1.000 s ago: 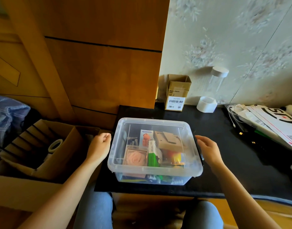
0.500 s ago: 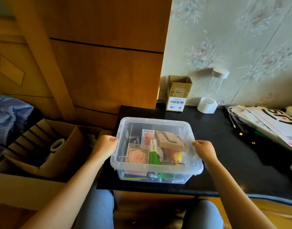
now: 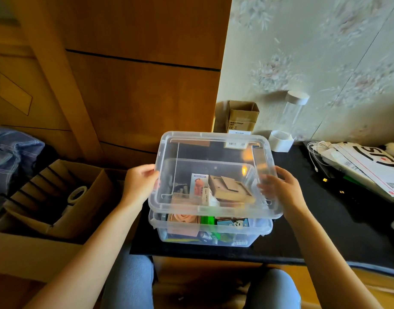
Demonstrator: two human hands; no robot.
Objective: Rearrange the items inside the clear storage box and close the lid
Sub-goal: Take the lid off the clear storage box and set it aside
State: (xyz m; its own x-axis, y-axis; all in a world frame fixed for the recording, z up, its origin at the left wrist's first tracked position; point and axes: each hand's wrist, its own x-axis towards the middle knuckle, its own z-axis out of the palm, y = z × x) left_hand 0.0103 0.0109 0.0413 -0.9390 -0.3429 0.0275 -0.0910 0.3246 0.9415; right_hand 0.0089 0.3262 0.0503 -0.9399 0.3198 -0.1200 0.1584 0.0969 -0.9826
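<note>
The black table [image 3: 325,230] is carrying the clear storage box [image 3: 210,233] at its near edge, with the small items inside. The lid [image 3: 214,175], which half a second ago was sitting closed on the box, is now being held above it, tilted with the far edge higher. The left hand [image 3: 139,187] is gripping the lid's left edge, fingers curled around it; the right hand [image 3: 283,191] is clamping the right edge in the same way. I judge the box is being opened, so rearranging can begin; closing comes later.
</note>
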